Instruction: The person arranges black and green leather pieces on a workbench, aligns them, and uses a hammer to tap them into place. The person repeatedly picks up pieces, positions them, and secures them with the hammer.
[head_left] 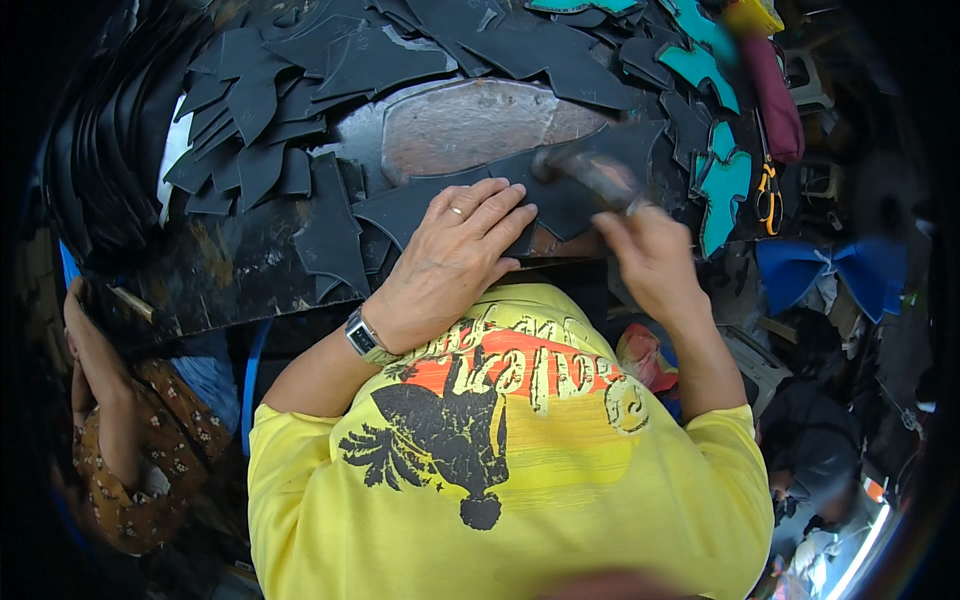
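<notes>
My left hand (458, 238) lies with its fingers stretched out over a black, sheet-like cut piece (582, 212) at the table's near edge. A ring and a wristwatch show on this hand and wrist. To its right, my right hand (655, 255) is closed round the handle of a hammer (600, 178). The hammer is smeared by motion, its head over the same black piece. Whether the head touches the piece I cannot tell. Behind the piece, a worn brownish slab (465, 130) shows its bare top.
Black cut pieces (250, 100) are heaped along the table's back and left, beside a tall stack of black sheets (110, 150). Teal pieces (722, 190) and orange-handled scissors (768, 200) lie at the right. A person in a patterned brown garment (150, 450) is at the lower left.
</notes>
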